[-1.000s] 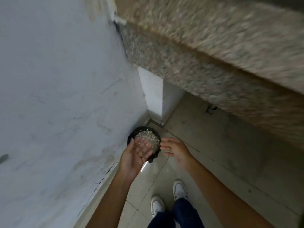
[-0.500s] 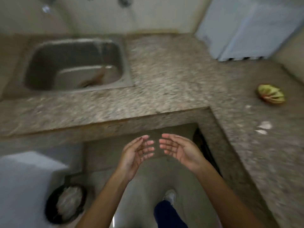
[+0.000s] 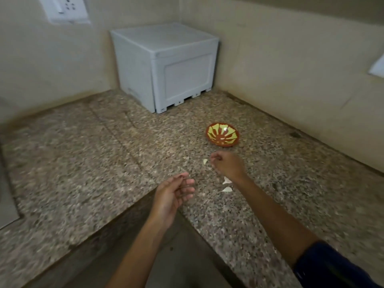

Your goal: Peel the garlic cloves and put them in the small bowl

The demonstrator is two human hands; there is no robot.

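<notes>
A small red and yellow bowl (image 3: pixel 222 134) sits on the granite counter (image 3: pixel 104 152), toward the right wall. Three pale garlic pieces lie on the counter: one (image 3: pixel 205 161) just left of my right hand, two (image 3: pixel 226 180) (image 3: pixel 226 189) under my right wrist. My right hand (image 3: pixel 226 164) hovers low over the counter below the bowl, fingers curled downward near the left piece; nothing shows in its grasp. My left hand (image 3: pixel 174 192) hangs over the counter's inner corner, fingers loosely curled and holding nothing.
A white plastic box (image 3: pixel 166 65) stands in the back corner. A wall socket plate (image 3: pixel 64 9) is at the upper left. A sink edge (image 3: pixel 6 196) shows at the far left. The floor gap (image 3: pixel 166 256) lies below the counter's inner corner.
The view swung up from the floor bin, past the sink, to the counter corner. Both hands moved from open over the bin to above the counter, the right reaching toward the garlic.
</notes>
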